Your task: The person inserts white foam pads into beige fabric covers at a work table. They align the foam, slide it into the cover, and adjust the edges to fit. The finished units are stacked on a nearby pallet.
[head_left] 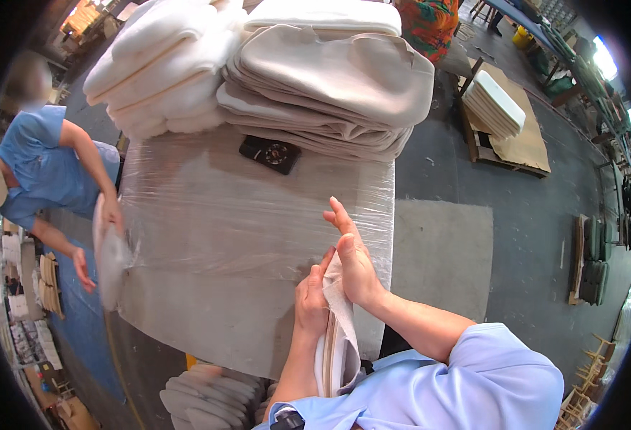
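Note:
A beige fabric-covered cushion (335,337) stands on edge against my body at the table's near edge. White padding shows along its open side. My left hand (311,299) grips its upper end from the left, with the fingers partly hidden behind the fabric. On the other side my right hand (355,266) is open, its fingers stretched out past the cushion's top and its palm side by the cloth. Whether that palm presses on the cover I cannot tell.
The table (186,301) is wrapped in clear film. At its far end lie stacked beige covers (330,79), white padding (165,64) and a black device (270,154). On the left a co-worker (50,158) handles a pale, blurred piece. Grey cushions (208,398) are stacked below; a pallet (516,154) stands right.

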`<state>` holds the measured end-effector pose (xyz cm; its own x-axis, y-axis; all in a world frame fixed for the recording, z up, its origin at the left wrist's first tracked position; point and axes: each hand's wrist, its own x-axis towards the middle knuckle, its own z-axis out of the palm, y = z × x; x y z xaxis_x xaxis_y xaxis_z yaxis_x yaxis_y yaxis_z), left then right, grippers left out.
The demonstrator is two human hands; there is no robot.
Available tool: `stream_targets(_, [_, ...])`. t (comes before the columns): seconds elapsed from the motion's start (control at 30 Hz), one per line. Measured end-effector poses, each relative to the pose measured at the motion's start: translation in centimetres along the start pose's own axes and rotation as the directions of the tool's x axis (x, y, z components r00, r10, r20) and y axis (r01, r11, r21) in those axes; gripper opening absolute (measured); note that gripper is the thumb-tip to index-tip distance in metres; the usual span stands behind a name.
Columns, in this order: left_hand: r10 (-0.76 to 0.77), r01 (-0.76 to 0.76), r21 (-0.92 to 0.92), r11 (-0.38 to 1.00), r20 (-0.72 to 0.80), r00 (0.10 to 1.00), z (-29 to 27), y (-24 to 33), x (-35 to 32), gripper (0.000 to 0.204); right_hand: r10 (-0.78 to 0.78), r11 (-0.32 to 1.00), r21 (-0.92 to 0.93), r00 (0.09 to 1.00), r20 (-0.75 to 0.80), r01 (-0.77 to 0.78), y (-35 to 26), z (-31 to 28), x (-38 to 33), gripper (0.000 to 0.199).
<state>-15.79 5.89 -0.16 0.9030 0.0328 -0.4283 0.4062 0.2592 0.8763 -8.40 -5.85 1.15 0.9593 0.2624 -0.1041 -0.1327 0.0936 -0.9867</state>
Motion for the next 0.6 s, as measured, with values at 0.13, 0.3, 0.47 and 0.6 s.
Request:
stream_targets(0.13, [-0.101, 0.13, -0.444, 0.886, 0.088, 0.991, -1.7, -0.1, 0.7, 0.069, 0.047, 0.947, 0.304, 0.982, 0.181, -0.101, 0.4, -1.8, 0.9, 0.098])
stream_targets(0.3, [-0.081, 0.151, -0.522, 0.839, 0.155, 0.985, -2.9, -0.5, 1.3, 0.071, 0.274, 0.886, 0.367, 0.959, 0.077, -0.282, 8.1, -3.5, 0.8, 0.09])
stream_targets(0.47, [-0.1, 0.181, -0.409, 0.895, 0.21, 0.972, -1.0, -2.8, 0.4, 0.07, 0.343, 0.834, 0.437, 0.937, 0.064, -0.336, 8.6, -2.5, 0.1, 0.088])
stream_targets(0.6, [-0.065, 0.116, -0.306, 0.945, 0.172, 0.983, -1.1, -5.3, 1.1, 0.065, 0.331, 0.866, 0.402, 0.943, -0.015, -0.298, 7.0, -2.1, 0.0, 0.088])
